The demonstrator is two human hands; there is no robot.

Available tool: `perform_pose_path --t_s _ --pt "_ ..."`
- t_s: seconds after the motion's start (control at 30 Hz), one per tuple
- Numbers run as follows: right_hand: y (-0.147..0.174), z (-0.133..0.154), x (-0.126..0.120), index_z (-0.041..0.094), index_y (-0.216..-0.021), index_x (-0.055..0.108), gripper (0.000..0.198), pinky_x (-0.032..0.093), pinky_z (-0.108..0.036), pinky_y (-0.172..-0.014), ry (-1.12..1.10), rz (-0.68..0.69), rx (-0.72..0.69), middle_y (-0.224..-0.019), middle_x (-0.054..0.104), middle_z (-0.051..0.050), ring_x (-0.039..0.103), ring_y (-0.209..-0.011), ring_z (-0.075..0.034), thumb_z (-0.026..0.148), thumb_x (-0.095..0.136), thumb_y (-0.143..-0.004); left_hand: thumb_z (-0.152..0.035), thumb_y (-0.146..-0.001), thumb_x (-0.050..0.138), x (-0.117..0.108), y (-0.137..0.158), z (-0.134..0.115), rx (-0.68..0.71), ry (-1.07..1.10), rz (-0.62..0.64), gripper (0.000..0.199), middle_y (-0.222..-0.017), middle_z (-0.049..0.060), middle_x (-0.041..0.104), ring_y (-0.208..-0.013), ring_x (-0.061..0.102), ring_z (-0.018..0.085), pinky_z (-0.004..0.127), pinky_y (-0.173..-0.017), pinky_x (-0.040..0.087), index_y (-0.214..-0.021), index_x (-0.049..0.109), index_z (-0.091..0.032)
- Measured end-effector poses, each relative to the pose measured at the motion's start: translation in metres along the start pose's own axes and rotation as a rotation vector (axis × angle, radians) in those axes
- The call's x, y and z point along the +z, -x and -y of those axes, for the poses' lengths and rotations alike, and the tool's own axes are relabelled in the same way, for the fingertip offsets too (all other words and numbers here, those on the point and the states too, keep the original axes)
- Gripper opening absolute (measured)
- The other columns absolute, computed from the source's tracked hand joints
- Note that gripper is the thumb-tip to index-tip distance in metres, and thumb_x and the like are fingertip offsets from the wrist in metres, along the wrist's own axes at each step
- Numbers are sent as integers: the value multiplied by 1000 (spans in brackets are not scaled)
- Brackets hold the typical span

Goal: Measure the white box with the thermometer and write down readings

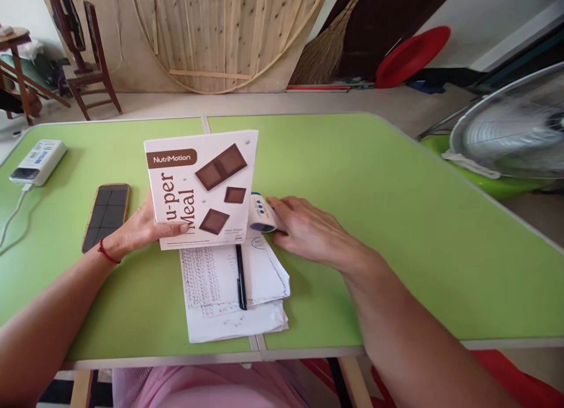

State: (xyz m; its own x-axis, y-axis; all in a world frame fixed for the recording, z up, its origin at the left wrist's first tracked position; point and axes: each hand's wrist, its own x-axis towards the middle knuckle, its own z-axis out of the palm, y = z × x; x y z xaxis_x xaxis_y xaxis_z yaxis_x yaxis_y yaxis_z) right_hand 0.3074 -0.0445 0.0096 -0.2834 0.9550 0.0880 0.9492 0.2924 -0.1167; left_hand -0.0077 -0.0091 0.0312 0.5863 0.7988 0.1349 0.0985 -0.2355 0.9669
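A white NutriMotion box [211, 191] with brown chocolate pieces printed on it stands upright in my left hand [143, 227]. The thumb lies across its lower left front and the other fingers are hidden behind it. My right hand [311, 229] pinches a white-and-blue printed piece [262, 213], curled at its near end. Its far part is out of sight behind the box, so I cannot tell exactly what it is. Below the box lie handwritten sheets of paper [238, 323], with a black pen [241, 279] across them.
On the green table [396, 220], a phone [106, 215] lies left of my left hand. A white power bank [39, 161] with a cable sits at the far left. A fan [515, 120] stands beyond the right edge, and a wooden chair [90, 73] is behind the table.
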Motion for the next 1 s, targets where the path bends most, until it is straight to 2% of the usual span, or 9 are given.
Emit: perform_pose_path --t_s 0.1,0.2,0.3,0.37,0.43,0.53,0.63,0.87,1.0 --pt "-8 -4 2 21 -79 58 14 42 -27 -45 -220 92 131 -69 64 -3 59 -56 -17 16 63 -67 -37 -77 79 -1 2 -1 -26 -9 13 41 -120 12 69 -117 63 34 48 -92 58 -112 64 -20" --pt "-10 3 -5 22 -78 53 22 41 -28 -43 -513 -170 312 -65 61 0 56 -52 -16 21 71 -64 -38 -77 79 -3 4 0 -60 -3 25 45 -122 12 68 -117 62 34 49 -93 57 -115 63 -19" --pt "-4 31 -20 24 -82 53 26 48 -32 -49 -1038 -445 213 -69 61 0 59 -56 -18 32 74 -68 -37 -77 79 -3 5 -2 -87 3 40 49 -120 14 67 -113 63 32 48 -91 57 -117 61 -16" --pt "4 57 -30 26 -86 56 21 49 -32 -49 -1477 -314 36 -66 60 2 57 -51 -15 35 70 -75 -38 -77 79 -3 5 -3 -99 -8 53 51 -117 14 68 -108 64 31 46 -89 57 -119 60 -14" --pt "10 82 -37 26 -94 59 23 45 -28 -44 -1705 -123 -23 -65 59 4 53 -46 -11 31 72 -75 -39 -78 79 -4 4 -5 -88 -26 70 49 -112 13 69 -106 65 30 45 -89 56 -116 61 -14" --pt "12 106 -36 24 -93 60 29 43 -25 -43 -1799 55 4 -64 57 7 51 -45 -9 19 75 -69 -40 -77 79 -4 4 -6 -59 -45 88 43 -107 11 70 -106 64 28 43 -89 56 -108 64 -14" --pt "7 115 -25 22 -85 58 22 45 -25 -46 -1840 131 13 -62 56 7 51 -46 -8 14 71 -69 -39 -78 79 -5 3 -5 -43 -41 99 39 -103 10 70 -103 64 27 41 -87 56 -104 65 -14" --pt "4 119 -9 22 -94 61 27 44 -26 -47 -1900 90 53 -65 59 7 53 -47 -8 19 72 -70 -36 -78 79 -4 2 -3 -29 -12 111 38 -100 10 70 -102 64 26 38 -84 56 -105 63 -13" --pt "7 118 -9 21 -89 61 22 44 -26 -47 -1878 82 56 -61 59 7 52 -46 -8 19 71 -69 -37 -77 80 -5 3 -2 -20 -42 113 39 -100 10 70 -106 64 28 40 -87 56 -104 63 -14"
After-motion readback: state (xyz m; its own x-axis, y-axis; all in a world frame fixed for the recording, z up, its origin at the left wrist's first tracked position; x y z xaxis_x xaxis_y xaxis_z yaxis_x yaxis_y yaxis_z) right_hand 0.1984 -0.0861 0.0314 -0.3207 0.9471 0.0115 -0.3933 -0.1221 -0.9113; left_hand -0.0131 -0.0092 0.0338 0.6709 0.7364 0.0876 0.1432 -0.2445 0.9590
